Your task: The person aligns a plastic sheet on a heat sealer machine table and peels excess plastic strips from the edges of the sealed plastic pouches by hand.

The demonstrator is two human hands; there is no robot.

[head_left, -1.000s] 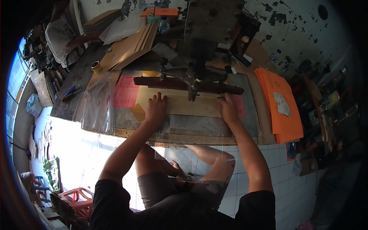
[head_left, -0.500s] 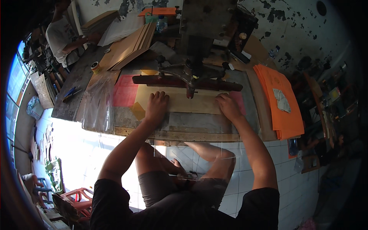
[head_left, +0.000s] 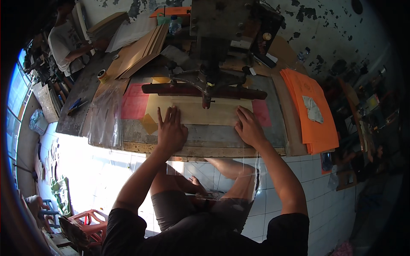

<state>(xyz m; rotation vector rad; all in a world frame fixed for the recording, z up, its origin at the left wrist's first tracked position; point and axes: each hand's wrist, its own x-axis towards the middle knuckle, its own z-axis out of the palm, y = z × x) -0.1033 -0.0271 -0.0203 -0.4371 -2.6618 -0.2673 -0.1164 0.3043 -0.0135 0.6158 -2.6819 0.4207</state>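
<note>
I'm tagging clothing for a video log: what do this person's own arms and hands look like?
Both the left hand and the right hand are ungloved. The forearms are bare, with no watch or bracelet visible. The short sleeves look plain and black. The picture is too coarse to rule out a ring.

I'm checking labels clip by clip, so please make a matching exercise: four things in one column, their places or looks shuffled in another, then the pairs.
Things:
1. Tan sheet
2. Bar
3. Cloth
4. Tape roll

Places or looks:
A. On the orange stack
B. Left of the bar
C. Partly under left hand and right hand
D. Long and dark

Pairs: 1-C, 2-D, 3-A, 4-B
</note>
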